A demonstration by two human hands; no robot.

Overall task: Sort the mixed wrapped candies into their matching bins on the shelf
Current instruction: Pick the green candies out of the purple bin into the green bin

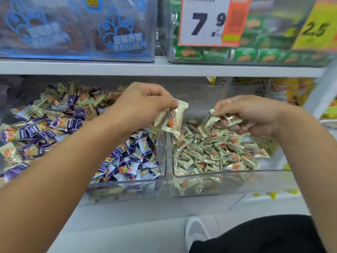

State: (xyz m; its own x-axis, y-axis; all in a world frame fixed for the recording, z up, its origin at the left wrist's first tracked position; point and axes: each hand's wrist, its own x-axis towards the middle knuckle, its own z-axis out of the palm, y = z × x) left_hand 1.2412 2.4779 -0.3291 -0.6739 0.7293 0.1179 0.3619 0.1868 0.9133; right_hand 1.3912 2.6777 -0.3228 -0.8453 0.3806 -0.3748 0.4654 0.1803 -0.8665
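I see a 7.9 price sign (209, 21) and a yellow tag (316, 28) above, green packets (246, 54) behind them, and a white shoe (196, 231) below.

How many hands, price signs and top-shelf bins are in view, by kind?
Hands: 2, left hand and right hand, each gripping cream-wrapped candies
Price signs: 2, white 7.9 sign and yellow 2.5 sign
Top-shelf bins: 2, blue-printed bin and green-pack bin
Total: 6

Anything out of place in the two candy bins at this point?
Yes. The left bin still mixes cream-wrapped candies with the purple-wrapped candies, mostly at its back left. The right bin looks uniformly cream. The left hand and right hand each hold cream candies.
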